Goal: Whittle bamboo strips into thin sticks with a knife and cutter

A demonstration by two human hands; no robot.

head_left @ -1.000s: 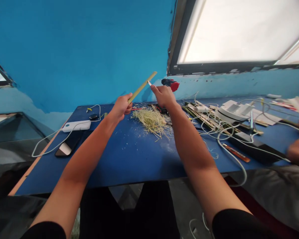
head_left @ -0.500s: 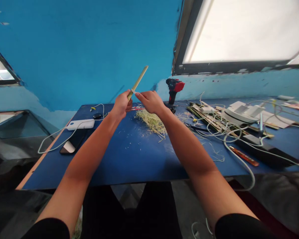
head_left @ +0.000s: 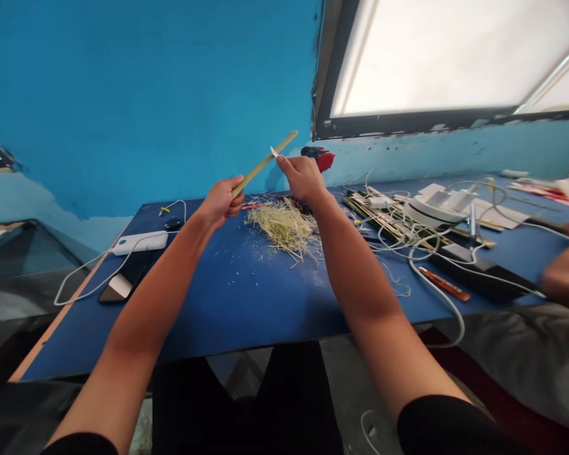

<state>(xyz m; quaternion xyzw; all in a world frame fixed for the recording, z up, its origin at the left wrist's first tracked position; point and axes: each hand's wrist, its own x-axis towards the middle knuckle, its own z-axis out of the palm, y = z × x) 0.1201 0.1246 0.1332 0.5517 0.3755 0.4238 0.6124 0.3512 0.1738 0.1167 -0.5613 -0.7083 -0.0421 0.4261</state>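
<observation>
My left hand (head_left: 224, 201) is closed round the lower end of a pale green bamboo strip (head_left: 258, 167), which slants up to the right above the table. In my right hand (head_left: 306, 180) is a small knife, its pointed blade (head_left: 274, 152) showing past the thumb against the strip's upper half. The fingers cover the knife's handle. Below the hands, a heap of thin bamboo shavings (head_left: 282, 226) lies on the blue table (head_left: 265, 303).
At left are a white power bank (head_left: 140, 242) with a cable and a phone (head_left: 123, 284). A red and black drill (head_left: 323, 158) stands behind my right hand. Cables, bamboo strips (head_left: 377, 218) and an orange cutter (head_left: 443, 283) lie right. Another person's hand (head_left: 566, 265) is at far right.
My right hand and the blade have moved up along the strip, away from my left hand. The strip leans further right. Another person's hand has come into view at the right.
</observation>
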